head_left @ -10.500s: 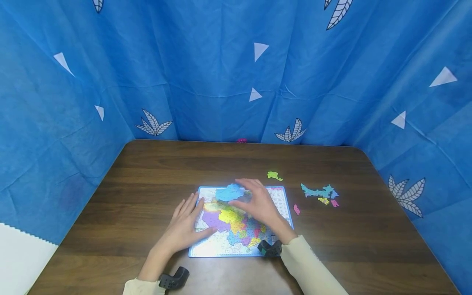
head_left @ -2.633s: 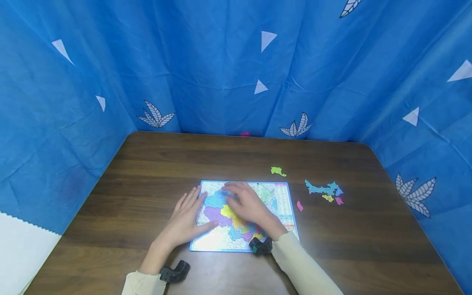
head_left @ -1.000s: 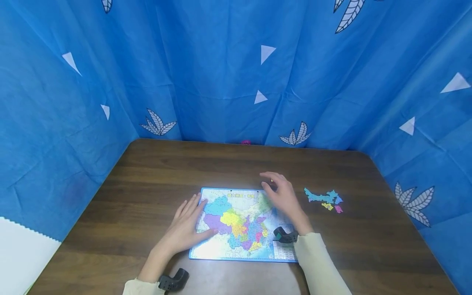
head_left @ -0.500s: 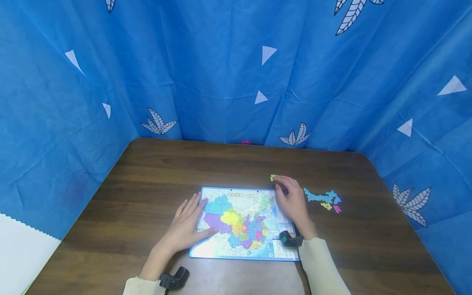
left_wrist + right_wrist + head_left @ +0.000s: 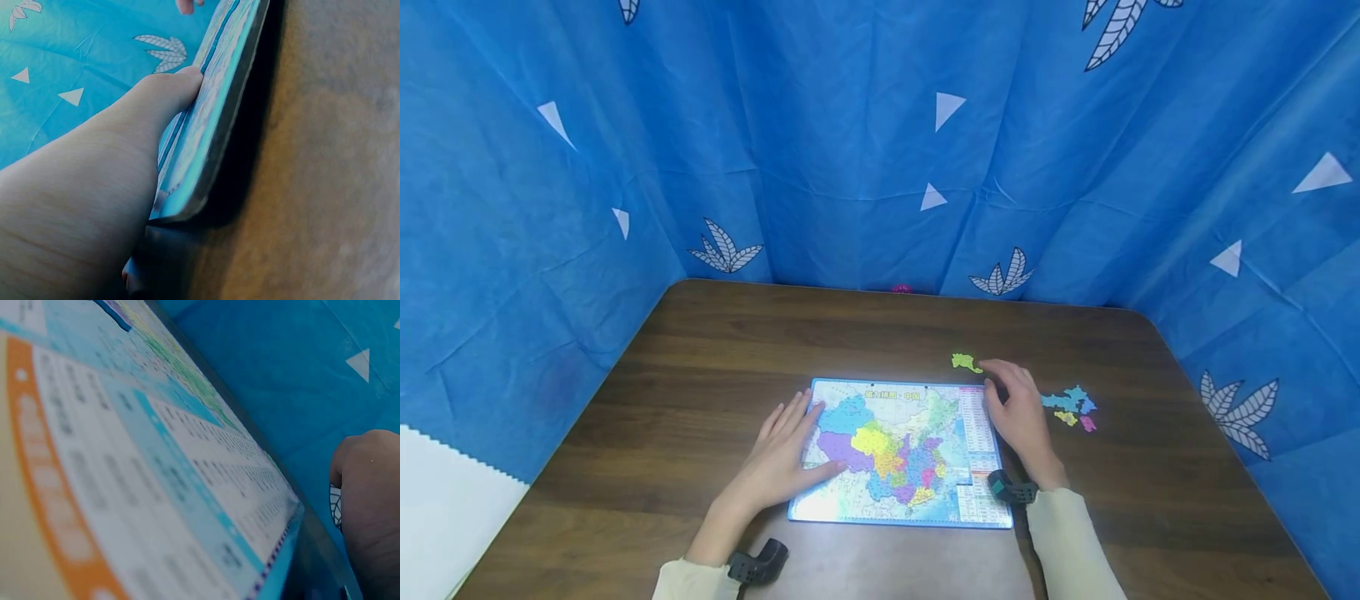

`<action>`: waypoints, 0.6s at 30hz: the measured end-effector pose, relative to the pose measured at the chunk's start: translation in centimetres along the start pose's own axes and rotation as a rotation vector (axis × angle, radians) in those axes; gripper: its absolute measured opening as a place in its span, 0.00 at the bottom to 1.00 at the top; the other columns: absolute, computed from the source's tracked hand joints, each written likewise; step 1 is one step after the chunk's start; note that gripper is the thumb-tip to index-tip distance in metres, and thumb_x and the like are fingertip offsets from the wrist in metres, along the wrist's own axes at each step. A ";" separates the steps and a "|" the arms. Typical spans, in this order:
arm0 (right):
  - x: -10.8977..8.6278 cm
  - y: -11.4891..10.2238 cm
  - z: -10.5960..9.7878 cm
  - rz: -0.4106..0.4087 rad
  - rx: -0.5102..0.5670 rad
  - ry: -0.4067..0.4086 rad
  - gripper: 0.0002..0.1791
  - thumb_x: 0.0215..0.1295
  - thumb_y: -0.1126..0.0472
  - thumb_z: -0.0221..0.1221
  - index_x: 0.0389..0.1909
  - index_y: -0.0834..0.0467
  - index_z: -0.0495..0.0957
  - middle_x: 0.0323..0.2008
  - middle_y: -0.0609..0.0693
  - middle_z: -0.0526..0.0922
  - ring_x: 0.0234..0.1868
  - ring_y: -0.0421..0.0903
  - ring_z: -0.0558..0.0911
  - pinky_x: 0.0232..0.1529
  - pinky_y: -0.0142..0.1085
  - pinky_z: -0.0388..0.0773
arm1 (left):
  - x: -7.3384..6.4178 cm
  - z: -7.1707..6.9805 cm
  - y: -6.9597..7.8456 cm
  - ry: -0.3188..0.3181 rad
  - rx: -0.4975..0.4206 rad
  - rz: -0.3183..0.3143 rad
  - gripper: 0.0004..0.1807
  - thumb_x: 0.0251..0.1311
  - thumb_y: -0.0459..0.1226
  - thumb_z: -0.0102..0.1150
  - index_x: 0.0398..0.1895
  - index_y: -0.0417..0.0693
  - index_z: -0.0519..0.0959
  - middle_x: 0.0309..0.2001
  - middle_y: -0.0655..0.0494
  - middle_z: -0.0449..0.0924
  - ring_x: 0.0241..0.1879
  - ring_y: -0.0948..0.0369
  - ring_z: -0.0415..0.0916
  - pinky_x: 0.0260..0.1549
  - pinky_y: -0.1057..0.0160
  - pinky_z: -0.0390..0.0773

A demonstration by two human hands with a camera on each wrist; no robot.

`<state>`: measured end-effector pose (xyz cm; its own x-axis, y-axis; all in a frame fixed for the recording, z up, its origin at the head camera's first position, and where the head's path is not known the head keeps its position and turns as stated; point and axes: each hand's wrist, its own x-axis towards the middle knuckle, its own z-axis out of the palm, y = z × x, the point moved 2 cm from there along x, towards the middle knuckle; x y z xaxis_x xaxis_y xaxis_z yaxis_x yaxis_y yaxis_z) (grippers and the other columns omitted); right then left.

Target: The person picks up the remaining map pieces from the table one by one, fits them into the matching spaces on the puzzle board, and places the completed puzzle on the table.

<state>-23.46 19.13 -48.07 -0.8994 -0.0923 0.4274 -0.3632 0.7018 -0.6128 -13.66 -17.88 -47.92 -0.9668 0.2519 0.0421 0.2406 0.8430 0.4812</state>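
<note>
My left hand [image 5: 782, 458] lies with straight, spread fingers over the left edge of a map puzzle board [image 5: 831, 504]. In the left wrist view its thumb [image 5: 178, 87] rests on the board's edge. A light blue map piece [image 5: 847, 417] sits at the upper left of the map, by my left fingertips. My right hand [image 5: 1021, 412] is just past the board's right edge, fingers loosely bent and thumb apart from the index finger, with nothing visible between them. Left of its fingertips lies a lime-green puzzle piece [image 5: 964, 361]. My right hand [image 5: 375, 512] mostly hides its own fingers in the right wrist view.
Right of my right hand lie a long teal piece [image 5: 1067, 400], its left end covered by the hand, a yellow piece [image 5: 1066, 417] and a pink piece [image 5: 1087, 423]. A blue curtain [image 5: 820, 125] hangs behind the wooden table [image 5: 737, 333].
The blue piece, earlier held in my right hand, now lies in the map. That hand has moved off it, past the green piece and rightward, covering where another pink piece lay. My left hand stayed.
</note>
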 end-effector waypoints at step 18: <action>-0.9 3.3 -2.5 0.045 -0.092 -0.034 0.22 0.69 0.64 0.64 0.63 0.59 0.78 0.63 0.60 0.80 0.66 0.62 0.73 0.64 0.64 0.70 | 0.1 0.0 0.0 -0.007 0.006 -0.007 0.57 0.57 0.70 0.61 0.80 0.44 0.60 0.83 0.44 0.47 0.83 0.45 0.42 0.77 0.36 0.43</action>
<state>-23.20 23.32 -48.80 -0.9226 -0.0823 0.3769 -0.2999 0.7677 -0.5663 -13.74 -17.84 -47.89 -0.9679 0.2491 0.0320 0.2339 0.8476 0.4763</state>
